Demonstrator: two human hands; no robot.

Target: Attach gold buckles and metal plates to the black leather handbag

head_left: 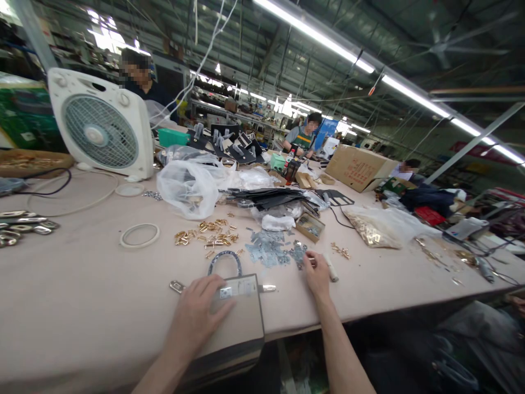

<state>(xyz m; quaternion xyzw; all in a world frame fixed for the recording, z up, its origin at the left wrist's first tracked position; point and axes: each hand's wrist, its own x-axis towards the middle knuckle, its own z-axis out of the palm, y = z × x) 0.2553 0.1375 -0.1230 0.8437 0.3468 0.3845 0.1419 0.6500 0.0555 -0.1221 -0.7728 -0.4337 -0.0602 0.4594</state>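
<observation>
My left hand (197, 312) lies flat with spread fingers on a grey bag panel (241, 317) at the table's front edge, next to a small metal plate (226, 293) on it. A curved handle (224, 260) rises from the panel's far side. My right hand (316, 273) reaches to a heap of small silvery metal pieces (270, 251), fingers curled in a pinch; what they hold is too small to make out. A white stick-like tool (331, 269) lies just right of that hand. Gold fittings (209, 232) are scattered beyond the panel.
A white fan (100, 128) stands at the back left. A tape ring (139, 235), clear plastic bags (191, 186), black cut pieces (270, 197), a bag of gold parts (369, 230) and a cardboard box (359, 167) lie on the table (82, 295). Other people work further back.
</observation>
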